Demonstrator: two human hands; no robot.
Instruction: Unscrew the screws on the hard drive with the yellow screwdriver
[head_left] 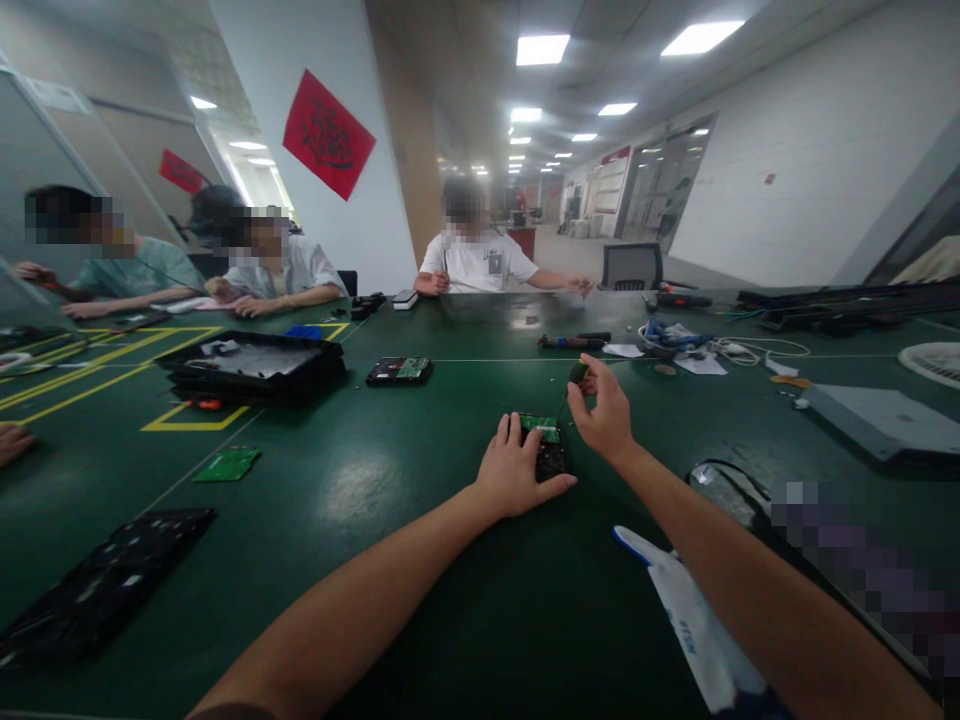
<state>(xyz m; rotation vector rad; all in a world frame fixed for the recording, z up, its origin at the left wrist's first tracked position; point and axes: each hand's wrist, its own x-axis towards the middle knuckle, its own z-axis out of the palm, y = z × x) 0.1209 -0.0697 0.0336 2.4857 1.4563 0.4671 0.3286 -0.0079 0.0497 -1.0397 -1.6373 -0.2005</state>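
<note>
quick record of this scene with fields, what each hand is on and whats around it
surface: green table
left hand: grips hard drive, circuit board up, flat on table
right hand: pinches small screwdriver, tip down toward the drive
nearby: second drive, black tray, loose green board
others: three people seated at the far side

Glossy green table mat
</note>
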